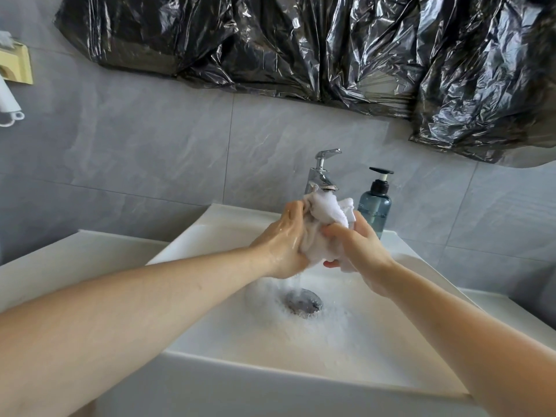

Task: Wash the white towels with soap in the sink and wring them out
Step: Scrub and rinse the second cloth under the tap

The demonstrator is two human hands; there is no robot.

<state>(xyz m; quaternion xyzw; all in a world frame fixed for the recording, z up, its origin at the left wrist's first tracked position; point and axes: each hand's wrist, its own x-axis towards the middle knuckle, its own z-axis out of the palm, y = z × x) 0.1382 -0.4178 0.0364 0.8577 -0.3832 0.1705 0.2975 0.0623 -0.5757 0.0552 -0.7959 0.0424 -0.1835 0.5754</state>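
A: Head view first. What's in the white sink (228, 341)?

B: Foamy water spread over the basin floor around the metal drain (303, 301), with a thin stream of water falling from the bunched cloth straight onto the drain. The foam is thickest just left of and behind the drain.

A: Any other containers?

B: A blue-grey translucent pump bottle (375, 203) with a black pump head stands upright on the sink's back ledge, just right of the chrome tap (322, 173). I cannot tell how full it is.

A: Where is the towel?

B: One white towel (323, 219) is crumpled into a wet, sudsy wad held above the basin, right under the tap's spout and touching or nearly touching it. I see only this one towel.

A: And the hands?

B: Both arms reach forward over the sink's front rim. The left hand (284, 245) grasps the left side of the wad, palm turned inward, fingers wrapped up around the cloth, skin wet. The right hand (358, 246) clutches the right side, thumb pressed over the front of the cloth and fingers curled behind and beneath it. The two hands face each other with the towel squeezed between them.

A: Behind all that?

B: Grey tiled wall (150, 164), and crinkled black plastic sheeting (301, 46) hanging across its upper part.
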